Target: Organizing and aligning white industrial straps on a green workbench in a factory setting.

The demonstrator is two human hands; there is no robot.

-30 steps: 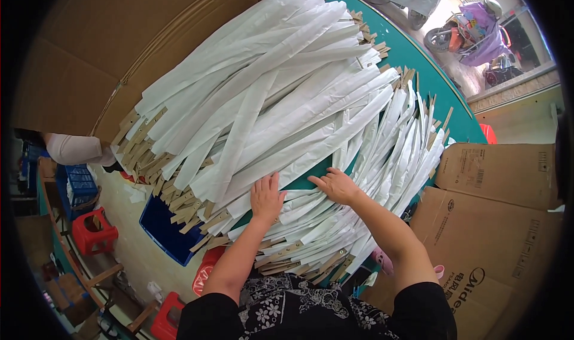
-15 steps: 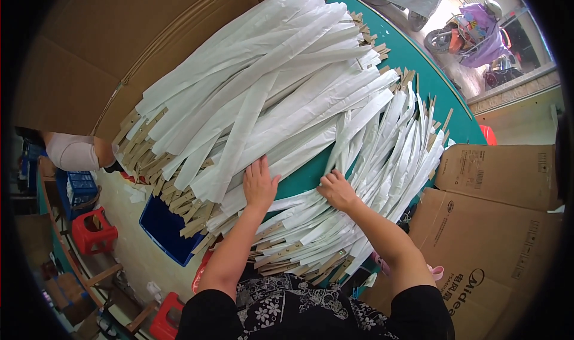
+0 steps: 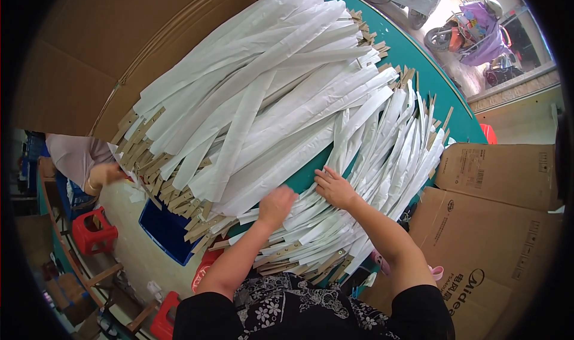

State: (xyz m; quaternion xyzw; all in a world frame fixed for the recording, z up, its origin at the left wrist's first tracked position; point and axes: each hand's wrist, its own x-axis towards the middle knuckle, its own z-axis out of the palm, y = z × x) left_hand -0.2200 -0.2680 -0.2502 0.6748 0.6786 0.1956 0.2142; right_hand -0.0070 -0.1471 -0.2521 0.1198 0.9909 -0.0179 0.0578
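Two heaps of long white sleeve-like strips with brown slat ends lie on a green table. The larger, flatter heap [image 3: 281, 110] spreads at the far left. The looser, crumpled heap [image 3: 382, 151] lies nearer and to the right. My right hand [image 3: 336, 188] rests at the left edge of the looser heap, its fingers bent around a white strip [image 3: 339, 142]. My left hand [image 3: 278, 206] is over that heap's left strips, close to my right hand. Its fingers look curled but are smeared by motion, and whatever they touch is hidden.
Bare green tabletop [image 3: 308, 177] shows between the heaps. A tall cardboard sheet [image 3: 84, 59] stands at left, a cardboard box [image 3: 496, 232] at right. On the floor are a blue bin [image 3: 164, 232] and a red stool [image 3: 94, 231]. Another person's hand [image 3: 104, 175] is at the left.
My left hand has left the larger heap's edge and moved right and nearer, its fingers curling. My right hand has shifted slightly left. The other person's hand has come into view.
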